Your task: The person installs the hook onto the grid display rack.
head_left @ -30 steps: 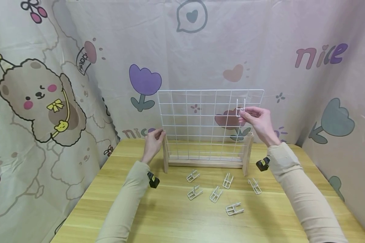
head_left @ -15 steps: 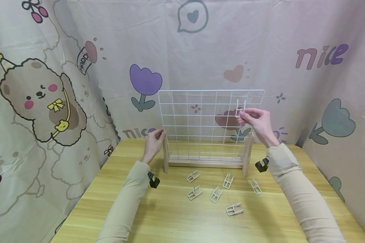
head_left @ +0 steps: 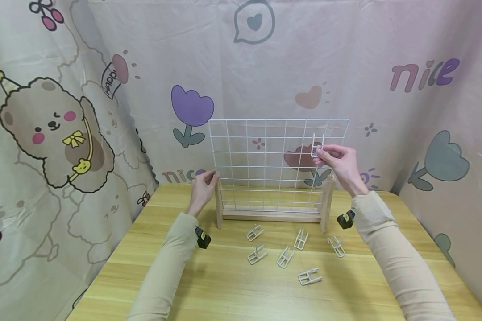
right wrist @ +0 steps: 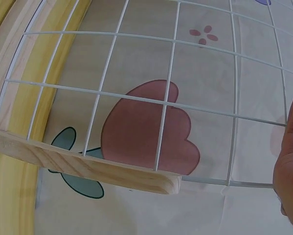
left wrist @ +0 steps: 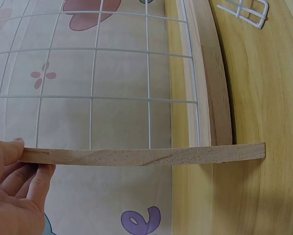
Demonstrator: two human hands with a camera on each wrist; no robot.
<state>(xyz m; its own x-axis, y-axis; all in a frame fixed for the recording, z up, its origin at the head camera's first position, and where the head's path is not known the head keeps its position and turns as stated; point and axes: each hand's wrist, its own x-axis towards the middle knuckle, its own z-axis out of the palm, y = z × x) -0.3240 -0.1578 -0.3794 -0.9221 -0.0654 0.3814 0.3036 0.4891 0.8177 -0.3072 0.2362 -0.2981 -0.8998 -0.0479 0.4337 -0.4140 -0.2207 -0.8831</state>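
A white wire grid panel point(head_left: 265, 152) stands upright in a wooden stand point(head_left: 271, 216) on the table. My left hand point(head_left: 202, 189) pinches the top of the stand's left post point(head_left: 218, 203); the left wrist view shows thumb and fingers point(left wrist: 38, 183) on either side of that wood. With my right hand point(head_left: 342, 164) I pinch a white wire hook point(head_left: 314, 149) in front of the grid's upper right part, its two prongs pointing up. Whether the hook touches the grid cannot be told. The right wrist view catches only part of that hand point(right wrist: 290, 161), without the hook.
Several similar white wire hooks lie scattered on the wooden table point(head_left: 225, 285) before the stand, among them one hook point(head_left: 310, 276) nearest me and another hook point(head_left: 336, 246) at the right. A patterned cloth point(head_left: 249, 67) hangs behind the table and along its sides.
My right hand has lowered slightly, and the hook in it has come down a little against the grid. The left hand stays at the post.
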